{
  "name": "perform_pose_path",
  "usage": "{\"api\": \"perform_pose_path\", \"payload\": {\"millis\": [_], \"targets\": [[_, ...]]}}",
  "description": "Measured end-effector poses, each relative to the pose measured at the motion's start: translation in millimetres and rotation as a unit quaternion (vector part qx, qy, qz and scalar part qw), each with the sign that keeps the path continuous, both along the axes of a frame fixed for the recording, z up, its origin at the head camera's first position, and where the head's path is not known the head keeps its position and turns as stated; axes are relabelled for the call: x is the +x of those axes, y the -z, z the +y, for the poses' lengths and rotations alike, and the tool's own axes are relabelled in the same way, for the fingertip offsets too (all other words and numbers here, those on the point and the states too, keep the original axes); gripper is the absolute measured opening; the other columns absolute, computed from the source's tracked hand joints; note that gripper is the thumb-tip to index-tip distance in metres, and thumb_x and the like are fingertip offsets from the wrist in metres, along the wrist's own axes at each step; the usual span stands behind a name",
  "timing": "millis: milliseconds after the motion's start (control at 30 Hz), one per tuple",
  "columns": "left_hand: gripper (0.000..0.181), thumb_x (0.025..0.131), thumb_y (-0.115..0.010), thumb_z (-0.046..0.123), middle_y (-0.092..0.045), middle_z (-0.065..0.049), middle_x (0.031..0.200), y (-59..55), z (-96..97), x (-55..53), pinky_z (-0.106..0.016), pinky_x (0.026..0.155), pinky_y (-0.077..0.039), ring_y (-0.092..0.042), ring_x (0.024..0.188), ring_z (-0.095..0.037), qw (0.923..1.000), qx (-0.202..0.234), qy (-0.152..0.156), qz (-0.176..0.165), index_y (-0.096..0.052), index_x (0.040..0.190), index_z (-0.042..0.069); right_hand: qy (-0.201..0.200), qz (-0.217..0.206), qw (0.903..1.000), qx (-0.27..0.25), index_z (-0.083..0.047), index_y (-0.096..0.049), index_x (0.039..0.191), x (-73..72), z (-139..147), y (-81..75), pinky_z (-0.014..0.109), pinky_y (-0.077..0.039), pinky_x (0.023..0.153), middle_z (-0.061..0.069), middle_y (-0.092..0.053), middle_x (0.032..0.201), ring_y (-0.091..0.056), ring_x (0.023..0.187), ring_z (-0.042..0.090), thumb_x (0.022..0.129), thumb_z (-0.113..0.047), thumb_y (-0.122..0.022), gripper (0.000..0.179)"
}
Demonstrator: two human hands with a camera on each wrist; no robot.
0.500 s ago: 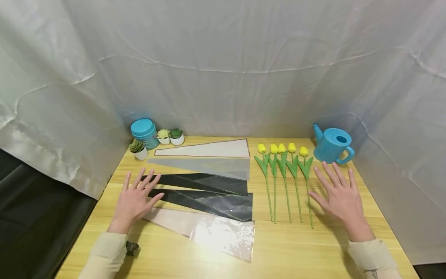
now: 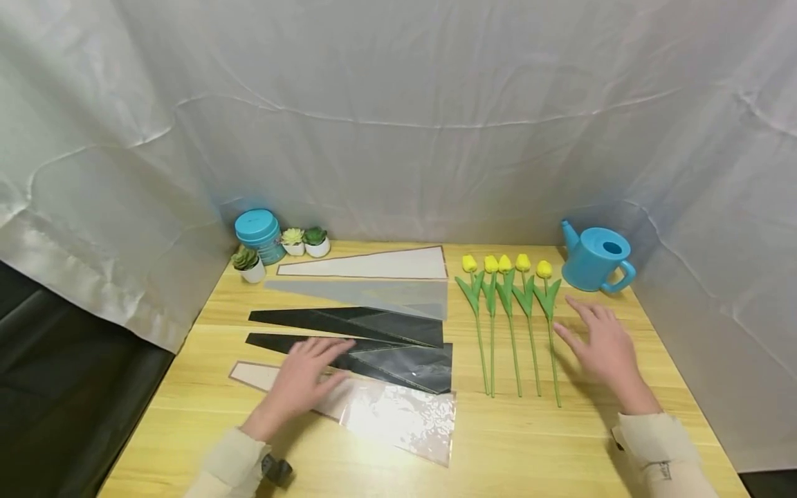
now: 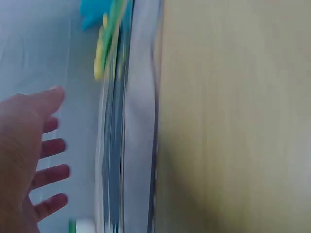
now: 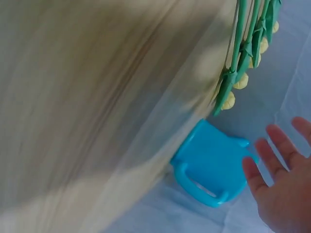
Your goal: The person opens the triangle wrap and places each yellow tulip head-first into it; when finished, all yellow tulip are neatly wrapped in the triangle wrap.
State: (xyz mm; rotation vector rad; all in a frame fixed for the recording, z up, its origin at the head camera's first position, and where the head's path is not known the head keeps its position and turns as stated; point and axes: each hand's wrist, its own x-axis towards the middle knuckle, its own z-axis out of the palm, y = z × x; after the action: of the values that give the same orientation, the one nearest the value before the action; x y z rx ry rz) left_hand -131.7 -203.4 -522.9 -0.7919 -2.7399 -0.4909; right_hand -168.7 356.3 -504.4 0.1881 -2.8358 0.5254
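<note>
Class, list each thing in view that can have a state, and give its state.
Left hand: holding nothing
Right hand: holding nothing
Tulips: lying flat, side by side
Sleeves: lying flat
Watering can: upright, top hole open
Jar: upright, lid on
Potted plants: upright

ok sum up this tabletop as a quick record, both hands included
tulips: five, yellow, laid side by side, blooms towards the back
tapered sheets: five, flat; two black, one grey, two pale
left hand: over the front sheets, holding nothing
right hand: right of the tulips, holding nothing
watering can: blue, back right
potted plants: three, by the blue-lidded jar
</note>
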Motion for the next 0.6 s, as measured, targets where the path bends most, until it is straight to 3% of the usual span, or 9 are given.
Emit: {"api": "perform_pose_path", "payload": {"millis": [133,233,367,433,600], "targets": [[0.039,0.09,-0.08,0.034,-0.072,0.004,0.12,4.4,42.5,13.5,-0.045,0.096,-0.054,-0.065,0.111,-0.017,0.9946,0.056,0.068,-0.055,-0.073,0.127,0.021,0.006,-0.035,0.9963,-0.079,-0.001,-0.056,0.145,-10.4,4,4.8,0.062,-0.053,0.079,0.029,-0.064,0.122,-0.063,0.106,0.047,0.104,-0.037,-0.065,0.056],[0.035,0.091,-0.08,0.035,-0.073,0.008,0.113,9.2,70.1,24.1,-0.037,0.094,-0.055,-0.065,0.104,-0.01,0.9846,0.078,0.11,-0.111,-0.075,0.123,0.022,0.016,-0.073,0.9878,-0.136,0.003,-0.06,0.139,-17.4,6,9.9,0.046,-0.059,0.071,0.027,-0.068,0.114,-0.069,0.095,0.041,0.105,-0.036,-0.063,0.052],[0.037,0.089,-0.081,0.038,-0.071,0.011,0.107,18.6,95.7,34.6,-0.02,0.083,-0.05,-0.059,0.09,-0.002,0.9703,0.094,0.149,-0.166,-0.075,0.123,0.025,0.026,-0.135,0.9727,-0.187,0.005,-0.06,0.136,-25.0,6,16.5,0.031,-0.058,0.062,0.027,-0.069,0.112,-0.071,0.086,0.031,0.105,-0.037,-0.062,0.052],[0.037,0.088,-0.083,0.038,-0.07,0.012,0.103,23.0,104.7,37.6,-0.014,0.077,-0.045,-0.054,0.083,0.0,0.9653,0.105,0.16,-0.178,-0.076,0.122,0.026,0.027,-0.158,0.9671,-0.197,0.006,-0.061,0.134,-28.3,6,19.0,0.029,-0.057,0.062,0.026,-0.069,0.111,-0.07,0.084,0.025,0.105,-0.036,-0.062,0.051],[0.034,0.085,-0.085,0.037,-0.069,0.013,0.094,31.8,121.4,39.9,-0.009,0.071,-0.039,-0.047,0.077,0.004,0.9616,0.12,0.177,-0.172,-0.077,0.116,0.024,0.035,-0.183,0.9647,-0.186,0.006,-0.063,0.129,-33.7,4,22.5,0.03,-0.054,0.068,0.021,-0.071,0.105,-0.068,0.081,0.019,0.105,-0.036,-0.062,0.048]]}}
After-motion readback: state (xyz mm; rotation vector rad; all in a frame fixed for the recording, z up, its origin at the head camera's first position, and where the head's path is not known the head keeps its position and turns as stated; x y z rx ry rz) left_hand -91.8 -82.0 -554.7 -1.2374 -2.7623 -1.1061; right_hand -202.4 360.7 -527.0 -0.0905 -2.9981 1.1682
